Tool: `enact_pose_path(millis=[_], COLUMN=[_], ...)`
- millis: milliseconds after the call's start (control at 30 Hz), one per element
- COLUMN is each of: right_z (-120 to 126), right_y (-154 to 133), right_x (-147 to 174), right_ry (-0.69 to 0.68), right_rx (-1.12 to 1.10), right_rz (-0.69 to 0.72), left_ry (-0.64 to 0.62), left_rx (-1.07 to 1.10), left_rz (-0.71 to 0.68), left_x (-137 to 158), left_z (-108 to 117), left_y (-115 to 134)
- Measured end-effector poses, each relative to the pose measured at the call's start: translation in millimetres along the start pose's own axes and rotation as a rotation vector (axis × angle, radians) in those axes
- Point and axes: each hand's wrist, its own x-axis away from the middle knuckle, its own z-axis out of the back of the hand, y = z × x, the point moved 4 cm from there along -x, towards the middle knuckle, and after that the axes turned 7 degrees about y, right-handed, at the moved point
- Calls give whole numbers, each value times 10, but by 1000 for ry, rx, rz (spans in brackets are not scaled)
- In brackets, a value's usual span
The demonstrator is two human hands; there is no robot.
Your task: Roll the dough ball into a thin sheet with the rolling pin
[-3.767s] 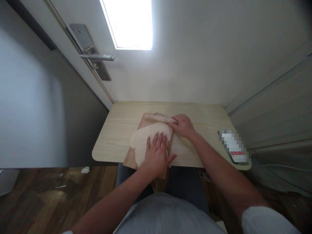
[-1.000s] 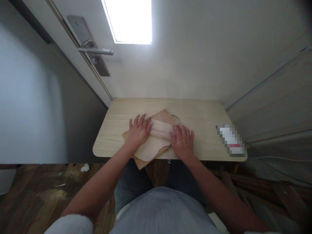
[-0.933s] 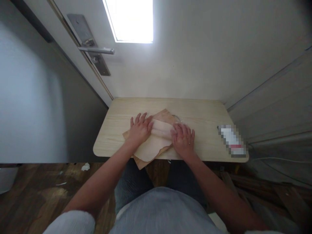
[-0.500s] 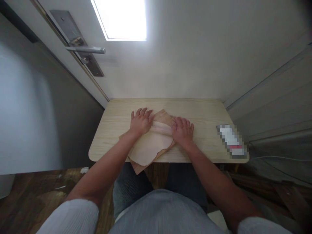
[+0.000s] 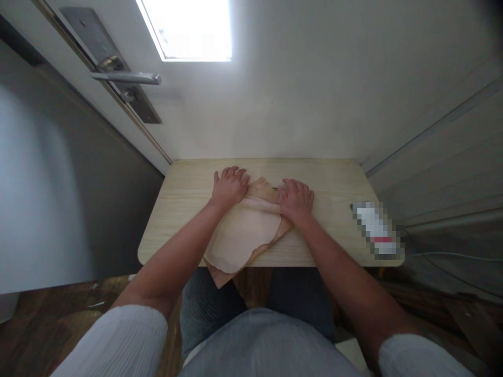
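A pale sheet (image 5: 244,235) with one wavy edge lies over a larger brown sheet (image 5: 220,278) on the small wooden table; I cannot tell what either is made of. Along its far side the pale sheet has a folded or rolled band (image 5: 264,204). My left hand (image 5: 231,184) rests at the left end of this band, palm down, fingers forward and slightly apart. At the right end lies my right hand (image 5: 296,198), also palm down with fingers stretched. Both thumbs are partly hidden. A brown corner (image 5: 260,184) shows between the hands, with a thin dark object (image 5: 275,188) beside it.
The light wood tabletop (image 5: 334,209) stands against a white door with a metal handle (image 5: 129,77) and a bright window pane (image 5: 192,31). A blurred-out flat object (image 5: 375,228) lies at the table's right. The brown sheet's near corner hangs past the front edge.
Both hands have slid slightly forward, away from my body, along the far part of the sheets. The view has shifted a little.
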Motion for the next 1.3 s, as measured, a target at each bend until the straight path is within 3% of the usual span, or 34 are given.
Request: enact_pose_path(millis=[267,567,700,833,1300], right_z=[4,263,315,293,98], right_y=[5,-219,-332,-373,-275], right_x=[-29,469,731,854,386], right_ry=[54,104,30,-27,11], right_rx=[-19,28,56,82,79], right_rz=[0,165,192,227,136], left_ry=[19,69,112,65,1], left_rx=[-9,-15,-26,-15,-24], left_rz=[-12,34,70,70,26], left_x=[-60,332,582,752,208], left_z=[38,214,308,254,51], left_y=[44,82,152,177,155])
